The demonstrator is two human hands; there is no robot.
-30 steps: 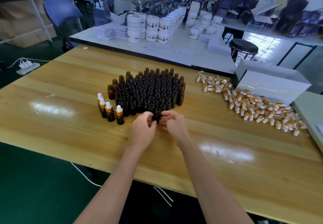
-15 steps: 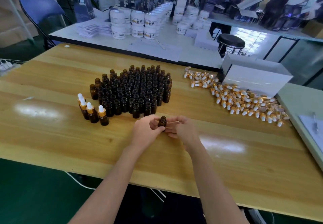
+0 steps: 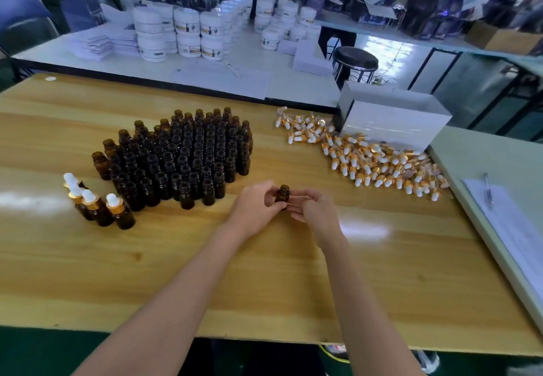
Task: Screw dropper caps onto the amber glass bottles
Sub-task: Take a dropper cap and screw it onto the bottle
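The left hand (image 3: 255,208) pinches an uncapped amber bottle (image 3: 283,194) upright, while the right hand (image 3: 316,214) is curled just beside it, its contents indeterminable, with loose dropper caps (image 3: 367,158) beyond it.

We see a wooden table (image 3: 293,287) carrying uncapped amber bottles (image 3: 182,155) left of centre, four capped bottles (image 3: 97,203) far left, dropper caps (image 3: 367,158) and a white box (image 3: 393,123) upper right.

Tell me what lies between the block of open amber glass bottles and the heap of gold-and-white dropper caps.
Nothing: the head view shows only a bare strip of wooden table between the open amber glass bottles and the gold-and-white dropper caps.
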